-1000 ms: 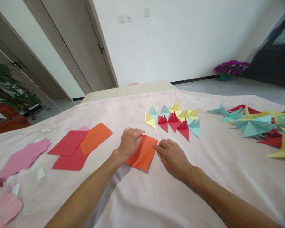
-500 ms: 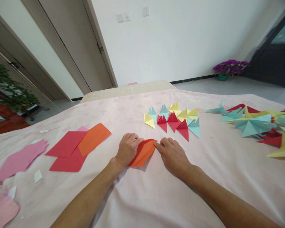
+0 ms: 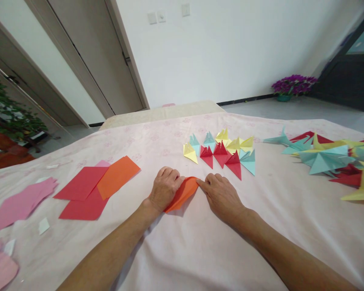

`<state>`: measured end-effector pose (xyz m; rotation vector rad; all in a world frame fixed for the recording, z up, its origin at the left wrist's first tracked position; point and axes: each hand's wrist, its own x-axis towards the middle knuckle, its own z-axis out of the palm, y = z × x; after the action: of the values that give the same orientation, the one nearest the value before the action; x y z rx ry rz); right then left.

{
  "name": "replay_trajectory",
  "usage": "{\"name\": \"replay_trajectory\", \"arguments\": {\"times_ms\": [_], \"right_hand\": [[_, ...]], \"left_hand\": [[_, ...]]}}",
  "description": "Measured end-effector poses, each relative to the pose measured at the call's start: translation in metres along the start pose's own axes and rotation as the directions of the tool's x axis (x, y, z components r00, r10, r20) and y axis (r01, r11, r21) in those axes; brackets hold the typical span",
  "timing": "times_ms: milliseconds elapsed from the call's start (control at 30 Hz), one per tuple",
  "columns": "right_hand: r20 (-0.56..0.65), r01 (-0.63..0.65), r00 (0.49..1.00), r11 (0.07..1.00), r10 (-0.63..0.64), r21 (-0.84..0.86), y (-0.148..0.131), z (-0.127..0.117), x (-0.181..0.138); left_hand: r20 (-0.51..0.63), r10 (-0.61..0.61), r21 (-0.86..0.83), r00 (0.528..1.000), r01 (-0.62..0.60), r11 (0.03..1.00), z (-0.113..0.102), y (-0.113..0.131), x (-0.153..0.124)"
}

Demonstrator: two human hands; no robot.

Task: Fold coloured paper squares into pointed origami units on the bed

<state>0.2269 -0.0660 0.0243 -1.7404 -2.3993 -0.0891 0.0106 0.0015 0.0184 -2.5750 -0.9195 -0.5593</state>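
A sheet of orange paper [image 3: 183, 195], partly folded over, lies on the pink tablecloth between my hands. My left hand [image 3: 166, 186] is closed on its left side, and the curled fingers hide that edge. At the upper right corner of the sheet, my right hand [image 3: 220, 192] pinches the paper between thumb and index finger. The near edge of the paper curves up off the cloth. Just beyond my hands stand several small folded paper pieces, among them a red one [image 3: 221, 154], a yellow one [image 3: 190, 152] and a blue one [image 3: 248, 161].
Left of my hands lie red sheets [image 3: 80, 184], an orange sheet [image 3: 118, 176] and pink sheets [image 3: 22, 204]. White paper scraps [image 3: 44, 225] lie near them. At the right is a pile of folded paper cranes [image 3: 324, 158]. The tablecloth [image 3: 182, 258] has soft wrinkles.
The orange paper's near edge has risen and folded further toward the far side, so less of its face shows. Both hands stay at about the same place on it.
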Motion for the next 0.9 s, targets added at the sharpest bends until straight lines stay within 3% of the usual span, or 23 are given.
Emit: {"name": "replay_trajectory", "arguments": {"times_ms": [233,367,500,700,800,900], "right_hand": [[0.005,0.000,1.000,1.000,0.000,0.002,0.001,-0.001,-0.001],[-0.016,0.008,1.000,0.995,-0.007,0.100,0.004,-0.002,-0.005],[-0.072,0.055,0.997,0.978,-0.041,0.203,0.005,-0.001,-0.009],[-0.099,0.138,0.988,0.969,-0.120,0.206,0.001,0.002,-0.009],[-0.070,0.131,0.990,0.975,-0.120,0.179,-0.001,0.003,-0.007],[-0.049,0.113,0.993,0.981,-0.106,0.161,-0.001,0.004,-0.006]], "left_hand": [[0.051,0.035,-0.026,0.998,-0.034,0.999,0.000,-0.005,-0.006],[0.062,0.035,-0.013,0.997,-0.034,0.999,0.003,-0.006,-0.005],[0.082,0.020,-0.042,0.996,-0.016,0.999,0.006,-0.007,-0.005],[0.092,-0.006,-0.079,0.996,0.013,0.997,0.008,-0.007,-0.004],[0.126,-0.027,-0.191,0.992,0.050,0.980,0.008,-0.009,-0.003],[0.183,-0.053,-0.410,0.982,0.126,0.903,0.000,-0.013,0.001]]}}
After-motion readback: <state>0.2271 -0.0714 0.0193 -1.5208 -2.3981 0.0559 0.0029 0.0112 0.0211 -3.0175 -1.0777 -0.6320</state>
